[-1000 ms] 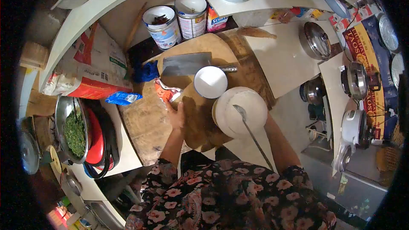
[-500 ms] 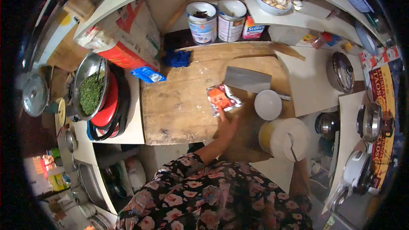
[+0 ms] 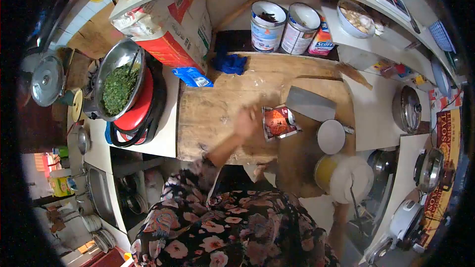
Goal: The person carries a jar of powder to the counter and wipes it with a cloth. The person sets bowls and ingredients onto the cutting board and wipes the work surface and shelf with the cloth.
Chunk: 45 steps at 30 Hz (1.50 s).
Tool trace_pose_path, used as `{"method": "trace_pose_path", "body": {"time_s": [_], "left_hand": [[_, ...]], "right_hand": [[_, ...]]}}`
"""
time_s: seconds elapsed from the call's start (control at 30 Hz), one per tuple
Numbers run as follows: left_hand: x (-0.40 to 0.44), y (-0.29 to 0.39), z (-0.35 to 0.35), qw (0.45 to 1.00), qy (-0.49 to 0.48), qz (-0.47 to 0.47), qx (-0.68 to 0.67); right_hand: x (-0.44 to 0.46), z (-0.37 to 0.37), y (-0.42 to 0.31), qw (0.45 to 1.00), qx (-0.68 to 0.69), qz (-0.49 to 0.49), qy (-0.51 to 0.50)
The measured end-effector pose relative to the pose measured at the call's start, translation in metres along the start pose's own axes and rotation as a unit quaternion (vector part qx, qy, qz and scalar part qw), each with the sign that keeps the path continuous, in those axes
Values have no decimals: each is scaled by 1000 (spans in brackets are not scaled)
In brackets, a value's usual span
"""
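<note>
My left hand [image 3: 246, 121] is blurred over the wooden board [image 3: 208, 123], fingers loosely apart and nothing visible in them. Just right of it lies a red and silver packet [image 3: 280, 122]. A cleaver [image 3: 310, 104] rests behind the packet, its handle partly hidden by a white bowl [image 3: 331, 137]. Past the board's front right corner is a large round tub [image 3: 336, 175], with a yellowish side, pale contents and a long-handled ladle [image 3: 353, 193]. My right hand [image 3: 340, 208] is at the tub's near underside and supports it; its fingers are hidden.
A steel bowl of chopped greens [image 3: 118, 89] sits at left on a red and black appliance [image 3: 141, 111]. Behind the board stand a large paper sack [image 3: 173, 34], a blue cloth [image 3: 230, 63] and two cans [image 3: 267, 32]. Lidded pots [image 3: 408, 109] are at right.
The view has turned, so the board and its items appear farther right and lower. My left hand has come off the packet and moved left. The tub stays with my right hand.
</note>
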<state>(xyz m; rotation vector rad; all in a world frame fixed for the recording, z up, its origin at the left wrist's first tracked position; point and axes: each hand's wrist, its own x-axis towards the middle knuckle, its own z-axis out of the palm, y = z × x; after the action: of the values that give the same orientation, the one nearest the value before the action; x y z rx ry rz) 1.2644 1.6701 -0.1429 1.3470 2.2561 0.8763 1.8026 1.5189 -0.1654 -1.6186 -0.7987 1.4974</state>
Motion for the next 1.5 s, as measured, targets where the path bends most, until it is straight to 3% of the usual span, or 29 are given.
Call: {"method": "trace_pose_path", "body": {"time_s": [0.07, 0.2, 0.27, 0.3, 0.33, 0.4, 0.43, 0.47, 0.6, 0.67, 0.7, 0.73, 0.77, 0.8, 0.83, 0.87, 0.9, 0.93, 0.97, 1.0, 1.03, 1.1, 1.13, 1.17, 1.2, 1.27, 1.37, 1.47, 1.5], "left_hand": [[87, -27, -7, 983, 119, 136, 14], [192, -36, -24, 973, -33, -56, 221], [208, -59, -2, 970, -54, -85, 220], [208, -65, 3, 969, -41, -81, 232], [200, -69, 3, 967, -46, -86, 234], [169, -73, -7, 964, -39, 68, 255], [141, -80, -8, 947, 45, 150, 280], [108, -84, -17, 944, 7, 157, 291], [-74, -123, -76, 954, -80, 189, 217], [-149, -128, -125, 955, -169, 147, 196], [-180, -120, -151, 964, -232, -59, 120], [-224, -181, -145, 932, -304, -188, 61], [-248, -220, -163, 890, -403, -147, 153], [-268, -249, -184, 827, -497, -104, 242], [-293, -274, -200, 887, -308, -337, -67], [-318, -294, -212, 781, -62, -502, -367], [-338, -305, -220, 782, -56, -499, -369], [-348, -312, -227, 845, -299, -443, -11], [-356, -318, -227, 742, -482, -308, 351], [-345, -297, -234, 745, -475, -310, 351], [-316, -251, -250, 797, -398, -310, 333], [-286, -213, -251, 894, -237, -274, 262], [-275, -210, -246, 937, -155, -232, 212], [-244, -162, -249, 941, -125, -308, 67], [-209, -100, -252, 919, -95, -374, -81], [-168, -43, -243, 921, -54, -333, -197], [-111, -15, -212, 828, -89, -283, -476], [-61, 1, -172, 797, -197, -243, -517], [-52, 6, -158, 794, -224, -254, -506]], "right_hand": [[-26, -3, 26, 992, 74, 89, -60], [-83, 24, 51, 921, 223, 304, -100], [-116, 77, 33, 949, -142, 280, -19], [-124, 79, 39, 942, -271, 178, -84], [-126, 105, 18, 945, -240, 210, -69], [-134, 132, 0, 946, -206, 246, -57], [-132, 132, 8, 953, -242, 154, -95], [-129, 133, 12, 950, -276, 58, -133], [-103, 115, 23, 938, -301, 77, -155], [-96, 102, 36, 928, -315, 102, -171], [-89, 93, 45, 927, -313, 99, -183], [-78, 79, 61, 888, -387, 7, -250], [-62, 52, 91, 833, -452, -86, -309], [-47, 18, 202, 765, -531, -254, -260], [-36, -47, 259, 823, -450, -182, -296], [-41, -17, 202, 873, -356, -104, -318], [-45, 10, 146, 908, -265, -27, -325], [-39, 6, 152, 906, -263, -36, -329], [-33, 2, 156, 925, -132, 179, -308], [-27, 0, 162, 883, 6, 385, -268], [-22, 11, 141, 886, -115, 318, -318], [-39, 95, 14, 716, -568, 24, -405], [-48, 131, -26, 674, -607, -22, -420], [-58, 163, -60, 664, -610, -52, -430], [-65, 196, -91, 676, -590, -74, -436], [-72, 256, -121, 761, -475, -55, -438], [-59, 343, -132, 838, -333, -152, -404], [-49, 447, -132, 956, -39, -96, -275], [-46, 469, -160, 951, 21, -29, -306]]}}
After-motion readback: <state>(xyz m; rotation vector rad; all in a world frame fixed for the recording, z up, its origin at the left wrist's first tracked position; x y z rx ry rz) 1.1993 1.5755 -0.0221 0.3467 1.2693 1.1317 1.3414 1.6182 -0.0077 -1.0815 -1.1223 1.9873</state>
